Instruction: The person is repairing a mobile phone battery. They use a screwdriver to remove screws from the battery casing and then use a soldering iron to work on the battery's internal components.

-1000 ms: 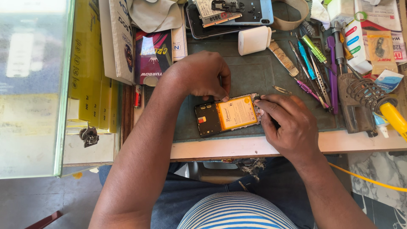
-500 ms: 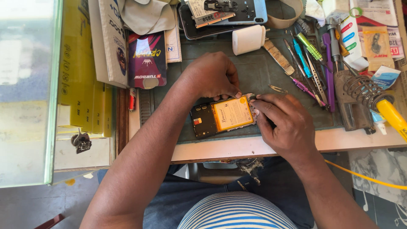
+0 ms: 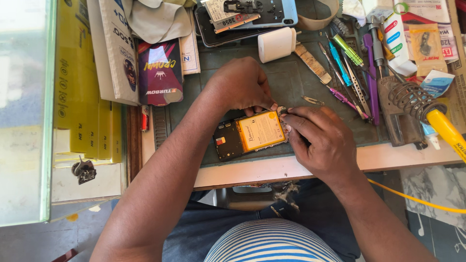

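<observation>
An opened black mobile phone with its back cover off and a yellow rectangular battery showing (image 3: 250, 134) lies face down on the dark green mat near the front edge of the worktop (image 3: 272, 167), close in where both hands can reach it. The left hand (image 3: 241, 86) arches over the phone's upper edge, its fingertips pressed down on the frame, seemingly to steady it. The right hand (image 3: 323, 140) comes in from the right end, its grip pinched together at the phone's top corner on something too small to make out. Tweezers, screwdrivers and a purple pry tool (image 3: 371, 80) lie fanned to the right, beside a yellow-handled soldering iron in its coiled metal stand (image 3: 412, 104). Compared with half a second ago, the phone lies at much the same tilt and both hands sit almost where they were.
</observation>
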